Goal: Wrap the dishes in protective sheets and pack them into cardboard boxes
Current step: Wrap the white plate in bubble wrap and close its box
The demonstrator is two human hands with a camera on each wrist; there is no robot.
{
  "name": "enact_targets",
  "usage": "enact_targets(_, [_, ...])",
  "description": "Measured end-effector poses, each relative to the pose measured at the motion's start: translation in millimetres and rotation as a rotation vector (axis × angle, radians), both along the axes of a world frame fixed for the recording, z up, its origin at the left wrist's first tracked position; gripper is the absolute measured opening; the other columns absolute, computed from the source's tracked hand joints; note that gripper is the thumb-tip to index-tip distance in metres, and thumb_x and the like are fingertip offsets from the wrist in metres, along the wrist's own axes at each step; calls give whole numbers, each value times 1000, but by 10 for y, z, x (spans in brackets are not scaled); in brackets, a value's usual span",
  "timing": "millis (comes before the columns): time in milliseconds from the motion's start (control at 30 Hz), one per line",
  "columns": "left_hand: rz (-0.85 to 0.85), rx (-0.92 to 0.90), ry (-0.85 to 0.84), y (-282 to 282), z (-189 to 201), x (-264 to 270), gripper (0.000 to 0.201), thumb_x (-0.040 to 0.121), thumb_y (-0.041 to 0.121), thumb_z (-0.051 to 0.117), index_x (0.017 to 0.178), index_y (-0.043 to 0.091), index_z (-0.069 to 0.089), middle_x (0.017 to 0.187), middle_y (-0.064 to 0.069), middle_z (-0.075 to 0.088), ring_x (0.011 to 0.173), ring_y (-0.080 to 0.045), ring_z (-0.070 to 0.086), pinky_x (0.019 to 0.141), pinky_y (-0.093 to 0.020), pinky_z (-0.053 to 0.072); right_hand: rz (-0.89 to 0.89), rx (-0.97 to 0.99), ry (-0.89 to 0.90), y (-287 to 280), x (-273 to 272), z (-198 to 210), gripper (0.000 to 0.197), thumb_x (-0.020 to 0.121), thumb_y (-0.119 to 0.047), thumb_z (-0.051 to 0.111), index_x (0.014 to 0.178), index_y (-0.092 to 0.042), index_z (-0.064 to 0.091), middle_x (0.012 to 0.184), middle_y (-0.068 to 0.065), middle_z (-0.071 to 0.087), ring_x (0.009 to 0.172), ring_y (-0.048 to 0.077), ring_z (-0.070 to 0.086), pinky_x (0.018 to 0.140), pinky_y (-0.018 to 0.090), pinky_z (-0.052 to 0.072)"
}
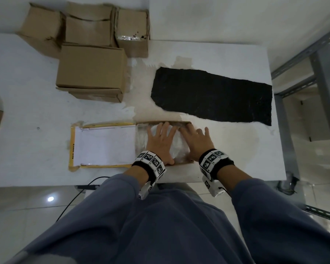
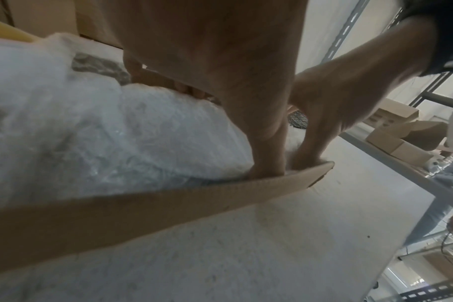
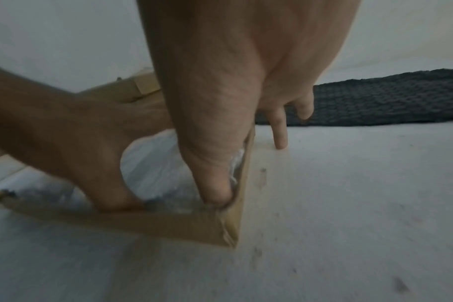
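A shallow open cardboard box (image 1: 181, 164) lies near the table's front edge, its white-lined lid (image 1: 103, 145) folded out to the left. Inside it sits a dish bundle in bubble wrap (image 1: 176, 147). My left hand (image 1: 160, 141) lies flat on the bundle with fingers spread, thumb down by the front wall (image 2: 142, 208). My right hand (image 1: 196, 140) spans the box's right wall (image 3: 242, 183): its thumb is pushed inside against the wrap (image 3: 153, 163), and its straight fingers reach out onto the table. The dish itself is hidden by the wrap.
A black mat (image 1: 213, 94) lies behind and to the right of the box. Several closed and open cardboard boxes (image 1: 91, 73) stand at the back left, one holding something foil-like (image 1: 130, 38). A metal shelf frame (image 1: 312, 69) stands off the table's right edge.
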State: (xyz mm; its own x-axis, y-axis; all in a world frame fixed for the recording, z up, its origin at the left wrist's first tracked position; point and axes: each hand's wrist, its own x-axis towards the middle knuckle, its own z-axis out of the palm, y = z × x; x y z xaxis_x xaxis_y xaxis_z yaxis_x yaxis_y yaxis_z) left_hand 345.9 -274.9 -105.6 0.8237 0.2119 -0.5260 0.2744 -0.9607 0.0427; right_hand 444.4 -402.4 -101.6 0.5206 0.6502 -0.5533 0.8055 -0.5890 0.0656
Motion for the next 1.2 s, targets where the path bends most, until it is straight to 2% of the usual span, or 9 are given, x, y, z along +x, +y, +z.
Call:
enact_targets(200, [-7,-17,25,-2,-22,0,124,69,69,69,154,31,-12,162,-13,-10,150,-36,-5,115,-67,4,9,29,-20,-1,0,-46,102,74,-50,76,152,-27,15,157,10,20,132,37,41,116,61,20])
enact_targets(333, [10,-25,57,2,-41,35,125,68,71,68,154,32,-15,162,-13,-14,150,-36,-8,114,-70,4,-73,47,180,-28,138,-11,111,70,-56,77,155,-29,10,160,5,11,138,34,34,117,62,15])
enact_targets(400, [4,-33,77,5,-28,48,125,69,70,69,154,32,-15,161,-14,-15,150,-37,-9,113,-70,5,-128,61,253,-1,166,40,103,75,-52,75,155,-31,14,160,1,14,137,31,37,117,62,16])
enact_targets(533, [7,-37,104,-13,-33,82,127,69,71,69,154,31,-17,159,-16,-21,149,-39,-13,113,-71,3,-150,108,144,54,83,52,88,75,-46,77,147,-30,29,150,1,29,125,33,49,112,61,28])
enact_targets(733, [57,-106,68,-32,-131,27,120,72,82,51,153,30,-21,157,-17,-29,148,-36,-23,110,-70,-16,-89,93,42,70,85,-3,85,71,-49,81,141,-29,37,140,2,38,118,31,53,110,59,30])
enact_targets(867, [114,-166,3,-54,-201,6,116,72,84,48,154,34,-17,159,-15,-25,148,-34,-22,110,-67,-16,-40,96,38,28,131,32,90,70,-57,79,144,-29,35,142,1,37,120,31,53,113,60,26])
enact_targets(1033, [94,-106,3,-68,-251,7,118,72,82,53,154,33,-16,160,-17,-21,149,-37,-18,109,-69,-14,-47,39,198,10,222,115,104,69,-48,81,152,-29,21,152,2,23,129,31,45,115,62,22])
enact_targets(1100, [97,-96,8,-73,-270,1,118,72,83,53,153,33,-18,159,-16,-22,149,-36,-18,109,-70,-14,3,4,170,-26,215,110,112,67,-53,82,153,-29,15,155,3,19,130,32,44,116,63,19])
enact_targets(1200, [111,-93,0,-92,-302,5,118,72,83,52,153,34,-17,160,-16,-21,149,-36,-17,110,-70,-13,25,35,76,-81,133,49,109,70,-62,75,154,-27,15,156,6,20,129,34,44,115,61,21])
